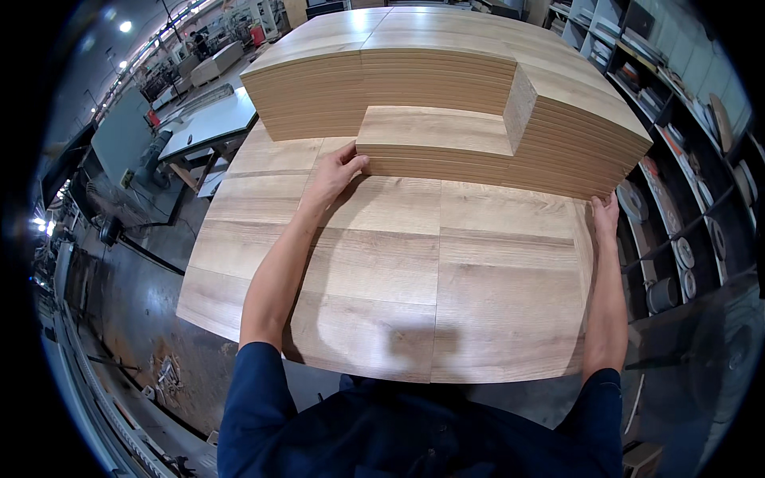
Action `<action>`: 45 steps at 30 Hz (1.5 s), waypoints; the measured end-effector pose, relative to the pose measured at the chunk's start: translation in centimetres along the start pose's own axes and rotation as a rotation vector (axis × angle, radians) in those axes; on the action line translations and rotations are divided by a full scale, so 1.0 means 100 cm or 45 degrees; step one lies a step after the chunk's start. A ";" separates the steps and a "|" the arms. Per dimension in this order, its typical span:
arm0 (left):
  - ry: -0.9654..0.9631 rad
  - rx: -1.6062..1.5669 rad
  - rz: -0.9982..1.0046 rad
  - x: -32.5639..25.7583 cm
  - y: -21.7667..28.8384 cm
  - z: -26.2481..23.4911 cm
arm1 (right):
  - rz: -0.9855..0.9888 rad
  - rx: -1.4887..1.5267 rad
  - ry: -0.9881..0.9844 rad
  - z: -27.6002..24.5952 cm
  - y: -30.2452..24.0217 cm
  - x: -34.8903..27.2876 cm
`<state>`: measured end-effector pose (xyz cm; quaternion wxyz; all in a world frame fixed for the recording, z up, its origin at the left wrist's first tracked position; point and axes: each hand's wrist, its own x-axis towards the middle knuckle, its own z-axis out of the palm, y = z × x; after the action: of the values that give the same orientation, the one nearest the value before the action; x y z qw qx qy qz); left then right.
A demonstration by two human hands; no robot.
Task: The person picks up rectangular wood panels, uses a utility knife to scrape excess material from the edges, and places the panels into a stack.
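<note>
Wood-grain boards with brown edges lie in stacks on a broad wood-grain surface (pixel 374 271). A low stack (pixel 438 163) sits at the front, with a taller stack (pixel 586 143) adjoining at its right and another tall stack (pixel 319 92) behind it. My left hand (pixel 344 167) grips the left front corner of the low stack, thumb at the front edge. At the right, my right hand (pixel 606 213) is closed at the lower front corner of the right stack. Its fingertips are partly hidden behind that corner. Both arms reach forward, well apart.
A pale work table (pixel 211 119) stands off to the left. Along the right, dark shelving (pixel 677 183) holds rolls of edging and flat pieces, close to my right arm. Debris (pixel 167 378) lies on the floor at lower left, near a metal rail.
</note>
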<state>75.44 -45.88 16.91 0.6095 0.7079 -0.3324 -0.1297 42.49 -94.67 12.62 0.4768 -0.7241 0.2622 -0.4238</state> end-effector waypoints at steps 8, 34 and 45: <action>0.172 0.532 0.100 -0.003 0.003 0.015 | 0.000 -0.049 0.013 0.003 0.003 0.003; 0.362 0.261 0.269 0.017 -0.008 0.034 | -0.078 -0.106 0.007 0.008 0.015 0.008; 0.198 1.534 0.975 0.008 0.057 0.130 | -0.055 -0.519 0.235 -0.009 0.019 0.011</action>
<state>66.61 -56.69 19.62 0.1373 0.7622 -0.5269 0.3500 42.32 -96.79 11.44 0.2853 -0.7690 0.3696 -0.4366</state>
